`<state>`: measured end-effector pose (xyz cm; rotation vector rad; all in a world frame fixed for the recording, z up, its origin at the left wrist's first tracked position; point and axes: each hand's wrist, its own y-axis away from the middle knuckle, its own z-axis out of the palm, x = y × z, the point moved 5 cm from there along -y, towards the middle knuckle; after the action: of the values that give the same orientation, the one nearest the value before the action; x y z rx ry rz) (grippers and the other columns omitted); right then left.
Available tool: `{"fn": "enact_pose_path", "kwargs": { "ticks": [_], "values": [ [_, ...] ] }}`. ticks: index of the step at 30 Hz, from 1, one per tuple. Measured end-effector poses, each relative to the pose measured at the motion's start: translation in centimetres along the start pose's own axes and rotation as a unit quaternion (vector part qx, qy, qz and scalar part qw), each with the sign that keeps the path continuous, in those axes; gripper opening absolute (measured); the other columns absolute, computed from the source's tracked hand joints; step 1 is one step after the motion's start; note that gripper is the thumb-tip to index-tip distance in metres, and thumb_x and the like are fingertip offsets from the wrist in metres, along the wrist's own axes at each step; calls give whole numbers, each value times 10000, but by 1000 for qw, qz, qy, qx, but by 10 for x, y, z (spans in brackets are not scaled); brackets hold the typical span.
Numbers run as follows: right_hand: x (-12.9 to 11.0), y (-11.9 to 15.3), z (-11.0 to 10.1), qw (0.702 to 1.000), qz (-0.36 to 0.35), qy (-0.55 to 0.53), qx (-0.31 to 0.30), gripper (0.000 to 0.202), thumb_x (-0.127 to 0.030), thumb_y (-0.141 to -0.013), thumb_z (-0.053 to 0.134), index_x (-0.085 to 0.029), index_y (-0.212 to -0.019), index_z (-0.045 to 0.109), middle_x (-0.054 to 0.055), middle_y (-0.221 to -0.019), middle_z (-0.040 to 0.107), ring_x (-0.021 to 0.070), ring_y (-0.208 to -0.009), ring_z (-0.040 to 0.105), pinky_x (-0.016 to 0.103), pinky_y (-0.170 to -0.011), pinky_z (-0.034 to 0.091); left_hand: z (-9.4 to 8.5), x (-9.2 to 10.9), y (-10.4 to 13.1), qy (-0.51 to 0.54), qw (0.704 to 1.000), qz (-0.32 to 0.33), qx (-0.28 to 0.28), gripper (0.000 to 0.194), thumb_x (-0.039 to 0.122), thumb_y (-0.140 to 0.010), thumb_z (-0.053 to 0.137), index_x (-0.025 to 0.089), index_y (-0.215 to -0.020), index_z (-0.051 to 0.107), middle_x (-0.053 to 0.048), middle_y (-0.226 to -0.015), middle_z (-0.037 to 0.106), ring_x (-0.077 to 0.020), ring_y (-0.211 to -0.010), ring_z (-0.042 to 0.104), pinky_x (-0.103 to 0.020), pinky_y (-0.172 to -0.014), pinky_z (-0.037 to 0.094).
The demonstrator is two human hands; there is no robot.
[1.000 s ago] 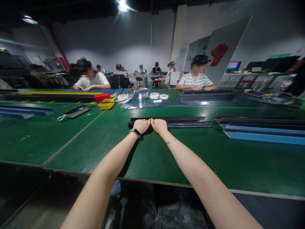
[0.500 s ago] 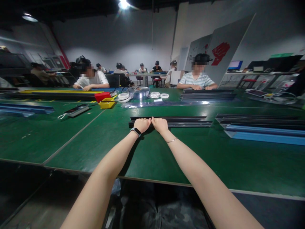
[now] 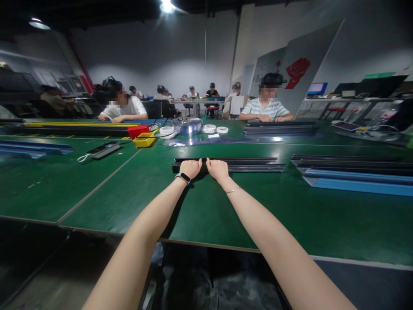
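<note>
Both my arms reach far out over the green table (image 3: 106,185). My left hand (image 3: 191,168), with a dark band on its wrist, and my right hand (image 3: 218,168), with a thin bracelet, lie side by side with fingers curled over the near left part of a long black rail (image 3: 251,164). The rail lies flat and runs to the right. A small gap separates the two hands.
More black rails and a blue strip (image 3: 358,185) lie at the right. Yellow and red bins (image 3: 144,138), tape rolls (image 3: 209,128) and a handheld device (image 3: 103,150) sit at the back left. Two people sit across the table; others sit farther back.
My hands, touching before, have drawn slightly apart on the rail. The rail's left end has shifted a little to the left.
</note>
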<state>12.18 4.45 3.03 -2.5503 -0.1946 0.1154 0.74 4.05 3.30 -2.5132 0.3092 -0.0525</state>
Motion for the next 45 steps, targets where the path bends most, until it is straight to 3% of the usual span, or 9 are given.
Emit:
{"fn": "enact_pose_path", "kwargs": {
  "ticks": [13,25,37,45],
  "values": [
    [1,-3,2,1000,-27,0,-6,521,-367,-822,173,-128,-723,625,110,-692,613,160,-662,556,245,-625,353,0,8,2,21,999,46,16,537,375,-823,159,112,-665,599,-106,-673,591,-151,-635,538,-254,-594,343],
    [1,-3,5,993,-77,50,-75,456,-328,-836,153,-152,-890,571,110,-751,603,148,-708,540,251,-659,333,3,6,1,14,999,38,17,534,380,-823,170,114,-668,607,-100,-681,594,-148,-643,545,-252,-602,353],
    [-2,-2,3,999,-28,10,-15,523,-357,-825,180,-91,-745,623,130,-717,610,168,-688,554,249,-634,363,2,6,2,15,999,43,24,528,371,-824,174,113,-664,606,-98,-668,592,-144,-636,542,-248,-597,354],
    [-2,-3,4,1000,-18,0,4,516,-363,-820,188,-112,-707,624,114,-686,615,173,-661,559,257,-613,366,1,6,2,21,998,52,26,515,365,-826,170,127,-665,598,-85,-670,592,-140,-625,539,-247,-586,349]
  ]
}}
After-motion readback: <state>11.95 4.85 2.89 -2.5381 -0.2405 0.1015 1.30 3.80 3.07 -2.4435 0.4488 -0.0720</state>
